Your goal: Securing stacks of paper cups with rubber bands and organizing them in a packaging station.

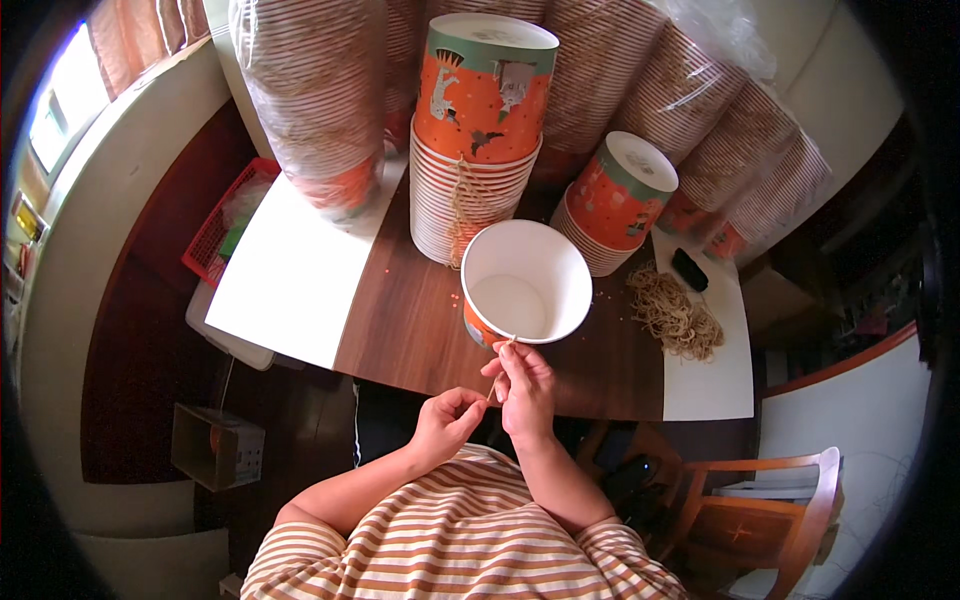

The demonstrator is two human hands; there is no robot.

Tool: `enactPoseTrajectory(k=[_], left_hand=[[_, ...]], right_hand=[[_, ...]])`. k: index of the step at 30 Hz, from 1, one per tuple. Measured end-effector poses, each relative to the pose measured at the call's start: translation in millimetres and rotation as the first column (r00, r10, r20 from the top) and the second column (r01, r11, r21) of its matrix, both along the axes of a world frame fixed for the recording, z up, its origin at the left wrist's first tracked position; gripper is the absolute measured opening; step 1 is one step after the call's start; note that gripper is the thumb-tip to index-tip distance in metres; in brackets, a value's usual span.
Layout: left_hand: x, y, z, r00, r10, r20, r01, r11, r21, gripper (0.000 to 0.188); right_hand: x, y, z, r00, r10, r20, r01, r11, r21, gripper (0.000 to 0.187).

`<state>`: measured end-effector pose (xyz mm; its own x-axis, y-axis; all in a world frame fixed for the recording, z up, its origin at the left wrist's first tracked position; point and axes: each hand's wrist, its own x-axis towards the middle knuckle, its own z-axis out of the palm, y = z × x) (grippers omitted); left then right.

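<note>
A paper bucket [525, 285], white inside and orange outside, stands with its mouth up near the front edge of the table. At its near rim, my right hand [525, 388] pinches a thin tan cord [492, 390] between thumb and fingers. Lower and to the left, my left hand [446, 428] is closed on the same cord, which runs short and taut between the two hands. The cord's upper end reaches the bucket's rim; how it is fastened there is too small to make out.
Behind the bucket rises a tall stack of upturned orange and green buckets [480, 110], with cords hanging down its side. A shorter stack [620, 195] stands right of it. Plastic-wrapped stacks [310, 100] line the back. A tangled cord pile [675, 315] lies right, beside a black object [690, 270].
</note>
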<state>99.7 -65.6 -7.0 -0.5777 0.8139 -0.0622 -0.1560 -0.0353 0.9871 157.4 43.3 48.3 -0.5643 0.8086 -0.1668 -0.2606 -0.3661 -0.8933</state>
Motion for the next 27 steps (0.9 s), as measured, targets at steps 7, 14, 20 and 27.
enactPoseTrajectory(k=[7, 14, 20, 27], left_hand=[[3.0, -0.3, -0.4, 1.000, -0.029, 0.006, 0.029, 0.999, 0.038, 0.013], [2.4, 0.0, 0.1, 0.999, -0.029, 0.040, 0.029, 1.000, 0.010, 0.013], [3.3, 0.4, -2.5, 1.000, -0.027, 0.013, 0.027, 1.000, 0.007, 0.013], [2.3, -2.5, 7.1, 0.992, -0.071, 0.105, 0.075, 0.997, -0.027, 0.014]], right_hand=[[-0.8, 3.4, 3.0, 0.998, -0.022, 0.061, 0.022, 1.000, -0.010, 0.018], [0.4, 8.0, 1.6, 0.999, -0.015, 0.046, 0.016, 1.000, -0.022, 0.017], [-2.0, 7.0, 2.7, 0.996, -0.035, 0.080, 0.035, 0.999, -0.006, 0.020], [0.7, 9.0, 1.4, 0.998, -0.028, 0.055, 0.028, 1.000, 0.009, 0.017]])
